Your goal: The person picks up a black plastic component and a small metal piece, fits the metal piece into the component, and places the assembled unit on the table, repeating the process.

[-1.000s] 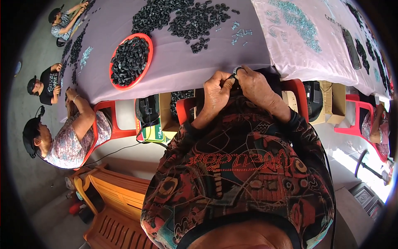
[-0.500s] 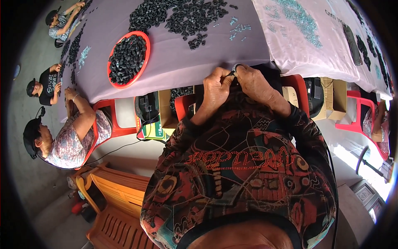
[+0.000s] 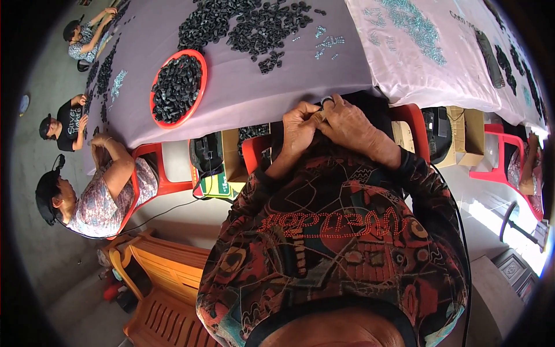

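Observation:
My left hand (image 3: 298,128) and my right hand (image 3: 351,124) meet just off the near edge of the purple-covered table (image 3: 248,110). Between their pinched fingertips is a small black piece (image 3: 327,100) with a pale, shiny spot. The fingers cover most of it, so its exact kind is hard to tell. On the cloth to the left stands a red round basket (image 3: 204,75) filled with small black plastic pieces (image 3: 174,89). A large heap of similar black pieces (image 3: 269,26) lies farther back, beside a few small clear bluish pieces (image 3: 329,43).
A pink cloth (image 3: 399,75) on the right bears more bluish pieces (image 3: 413,23). Red chairs (image 3: 162,168), cardboard boxes (image 3: 474,130) and a wooden bench (image 3: 167,277) stand around. Co-workers sit along the left side, the nearest in a floral top (image 3: 101,199). A cable (image 3: 156,214) runs behind me.
My fingers have shifted around the small piece, and my right hand has turned slightly inward over it. The whole view has tilted a little.

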Action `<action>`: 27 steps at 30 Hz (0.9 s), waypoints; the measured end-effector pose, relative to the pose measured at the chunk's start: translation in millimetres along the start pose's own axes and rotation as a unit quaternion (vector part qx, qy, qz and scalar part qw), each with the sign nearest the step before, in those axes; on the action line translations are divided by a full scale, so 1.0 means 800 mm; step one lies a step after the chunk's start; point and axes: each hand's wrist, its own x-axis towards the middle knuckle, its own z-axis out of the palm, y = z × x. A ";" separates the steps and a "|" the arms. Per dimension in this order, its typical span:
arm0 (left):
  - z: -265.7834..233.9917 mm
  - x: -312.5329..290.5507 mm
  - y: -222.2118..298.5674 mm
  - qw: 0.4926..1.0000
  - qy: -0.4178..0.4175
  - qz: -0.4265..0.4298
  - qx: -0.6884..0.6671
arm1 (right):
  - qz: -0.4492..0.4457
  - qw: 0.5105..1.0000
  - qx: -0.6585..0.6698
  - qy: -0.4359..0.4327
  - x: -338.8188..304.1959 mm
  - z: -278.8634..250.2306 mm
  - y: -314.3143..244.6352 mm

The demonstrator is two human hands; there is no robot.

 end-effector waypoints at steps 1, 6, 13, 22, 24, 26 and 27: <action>-0.002 0.001 0.000 1.000 -0.012 -0.013 -0.009 | 0.019 0.999 -0.026 -0.023 0.000 0.005 0.000; -0.004 0.004 -0.001 1.000 -0.012 -0.011 0.016 | 0.030 0.993 -0.098 -0.055 -0.003 0.027 0.004; -0.001 0.004 -0.006 0.999 0.011 -0.013 0.031 | 0.028 0.993 -0.111 -0.024 -0.005 0.018 -0.003; -0.003 0.008 -0.006 1.000 0.014 0.001 0.023 | 0.027 0.997 -0.069 0.010 0.002 0.019 -0.003; -0.005 0.008 -0.001 1.000 0.021 -0.008 -0.007 | 0.023 0.999 -0.023 0.026 0.007 0.016 -0.003; -0.009 0.010 0.004 0.999 0.030 0.001 -0.026 | 0.032 0.998 0.058 -0.002 0.011 0.005 0.005; -0.012 0.012 0.006 0.999 0.036 0.017 -0.030 | 0.021 0.995 0.099 -0.001 0.013 -0.001 0.012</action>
